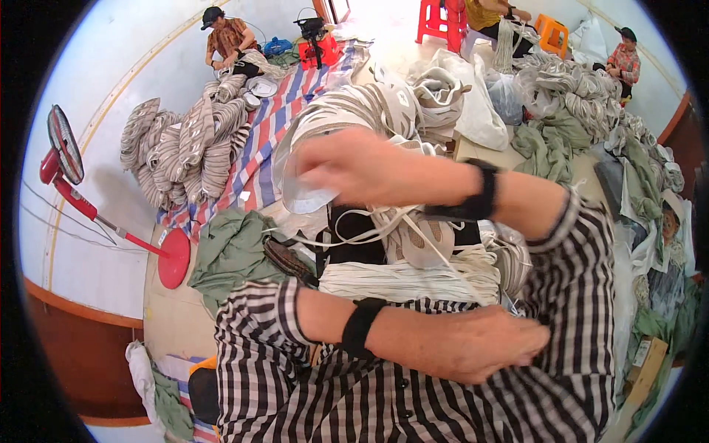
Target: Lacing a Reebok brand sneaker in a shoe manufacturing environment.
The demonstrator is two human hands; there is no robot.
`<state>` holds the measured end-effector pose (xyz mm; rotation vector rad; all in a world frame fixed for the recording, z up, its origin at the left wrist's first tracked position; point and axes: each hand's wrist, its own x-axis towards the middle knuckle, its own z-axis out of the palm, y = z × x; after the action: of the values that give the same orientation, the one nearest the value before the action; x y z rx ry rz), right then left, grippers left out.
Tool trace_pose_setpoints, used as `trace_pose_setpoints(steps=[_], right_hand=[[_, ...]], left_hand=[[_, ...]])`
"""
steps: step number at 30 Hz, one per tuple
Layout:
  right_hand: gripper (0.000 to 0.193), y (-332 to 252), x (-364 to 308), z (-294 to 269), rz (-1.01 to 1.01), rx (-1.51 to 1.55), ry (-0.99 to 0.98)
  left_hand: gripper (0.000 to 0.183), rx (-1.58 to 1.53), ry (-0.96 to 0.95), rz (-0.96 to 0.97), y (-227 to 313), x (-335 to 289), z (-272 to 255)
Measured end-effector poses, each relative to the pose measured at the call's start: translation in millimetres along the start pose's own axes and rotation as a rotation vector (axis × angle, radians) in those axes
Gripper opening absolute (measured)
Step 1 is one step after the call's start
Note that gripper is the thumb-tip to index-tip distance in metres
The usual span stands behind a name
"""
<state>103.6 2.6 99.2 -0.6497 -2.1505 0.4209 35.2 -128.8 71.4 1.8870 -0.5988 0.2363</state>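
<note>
My forearms cross in front of me, each with a black wristband. My left hand (pixel 491 343) is closed low on the right, above my lap; a white shoelace (pixel 443 255) runs down to it from a beige and white shoe upper (pixel 422 240). Higher up and to the left, my right hand (pixel 343 166) is smeared by motion, and its fingers cannot be made out. It passes in front of a stack of nested shoe uppers (pixel 354 111). Across my lap lies a thick bundle of white shoelaces (pixel 406 279).
A red standing fan (pixel 173 258) is at the left. Piles of shoe uppers (pixel 188 151) lie on a striped sheet (pixel 269 125) and at the far right. Green cloth (pixel 229 251) lies beside me. Several people sit farther back, near red (pixel 433 22) and orange stools (pixel 551 35).
</note>
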Motion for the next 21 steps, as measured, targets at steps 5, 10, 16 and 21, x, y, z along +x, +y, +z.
trace_pose_setpoints(steps=[5, 10, 16, 21], right_hand=[[0.021, -14, -131, -57, 0.776, -0.193, -0.001], [0.021, -12, -209, -24, 0.778, -0.113, -0.027], [0.017, 19, -236, -7, 0.987, 0.261, -0.061], [0.020, 19, -236, -36, 0.880, 0.109, 0.112]], left_hand=[[0.011, -0.016, 0.423, 0.247, 22, 89, -26], [0.025, 0.987, 0.369, 0.496, -13, 170, -124], [0.029, 0.765, 0.615, -0.505, -62, 22, -195], [0.012, 0.816, 0.512, -0.688, -59, -75, -133]])
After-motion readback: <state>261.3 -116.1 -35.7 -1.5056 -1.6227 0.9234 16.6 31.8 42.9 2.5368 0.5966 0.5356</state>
